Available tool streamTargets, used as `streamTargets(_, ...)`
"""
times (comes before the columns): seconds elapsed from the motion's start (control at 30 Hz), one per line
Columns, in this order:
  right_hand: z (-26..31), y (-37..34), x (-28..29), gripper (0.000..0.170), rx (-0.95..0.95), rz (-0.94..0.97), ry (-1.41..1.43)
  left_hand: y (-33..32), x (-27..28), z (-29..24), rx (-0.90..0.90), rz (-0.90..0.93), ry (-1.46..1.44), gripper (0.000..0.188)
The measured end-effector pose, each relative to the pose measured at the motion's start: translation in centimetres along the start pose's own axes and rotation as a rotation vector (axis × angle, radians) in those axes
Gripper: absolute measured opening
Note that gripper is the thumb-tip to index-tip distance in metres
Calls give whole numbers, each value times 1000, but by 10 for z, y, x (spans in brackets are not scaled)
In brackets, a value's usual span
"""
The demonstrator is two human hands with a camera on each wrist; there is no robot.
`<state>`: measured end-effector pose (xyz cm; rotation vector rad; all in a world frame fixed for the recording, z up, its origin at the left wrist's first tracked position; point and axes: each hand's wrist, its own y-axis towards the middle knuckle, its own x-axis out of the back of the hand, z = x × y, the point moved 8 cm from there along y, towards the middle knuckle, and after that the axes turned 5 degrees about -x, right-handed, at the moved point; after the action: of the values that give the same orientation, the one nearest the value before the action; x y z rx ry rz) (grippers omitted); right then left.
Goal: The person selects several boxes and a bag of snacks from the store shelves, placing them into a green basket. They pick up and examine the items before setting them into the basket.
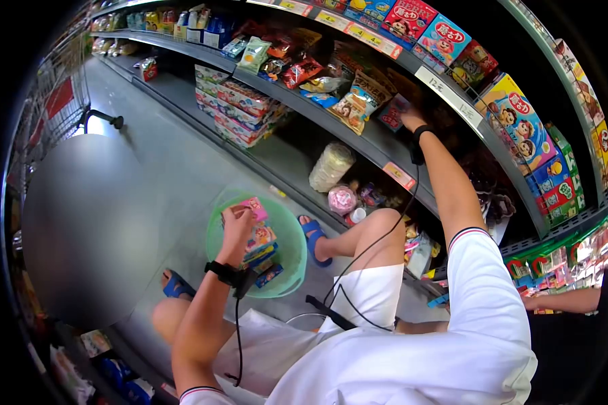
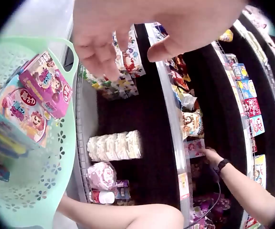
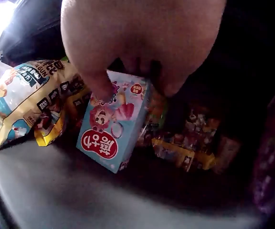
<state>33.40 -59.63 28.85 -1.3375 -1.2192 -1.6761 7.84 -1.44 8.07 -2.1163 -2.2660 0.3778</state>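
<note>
In the right wrist view the right hand (image 3: 142, 43) pinches a light blue box with a cartoon figure (image 3: 111, 119) between thumb and fingers, just above the dark shelf board (image 3: 56, 191). The head view has that hand (image 1: 412, 120) and box (image 1: 394, 113) on the lower shelf, beside a snack bag (image 1: 363, 101). The left hand (image 1: 238, 219) is over a green basket (image 1: 292, 253) on the floor, near a pink box (image 1: 255, 208). In the left wrist view the left hand's fingers (image 2: 97, 55) look relaxed and hold nothing; the pink box (image 2: 47, 86) leans on other boxes.
Stacked cartons (image 1: 233, 108) and a wrapped stack of pale items (image 1: 332, 167) stand on the bottom shelf. Boxes line the upper shelf behind a price rail (image 1: 449, 96). A shopping cart (image 1: 54, 101) is at the left. Another person's arm (image 1: 564, 300) shows at the right.
</note>
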Motion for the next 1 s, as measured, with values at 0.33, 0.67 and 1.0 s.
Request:
streamTargets(0.33, 59, -162, 122, 45, 205, -321, 78, 11, -10, -28, -101, -16, 15, 39)
streamTargets(0.67, 137, -388, 4, 19, -258, 395, 1713, 19, -27, 52, -214, 426, 59, 15)
streamTargets(1.0, 191, -468, -153, 12, -487, 991, 1642, -32, 3, 78, 37, 223, 161, 25)
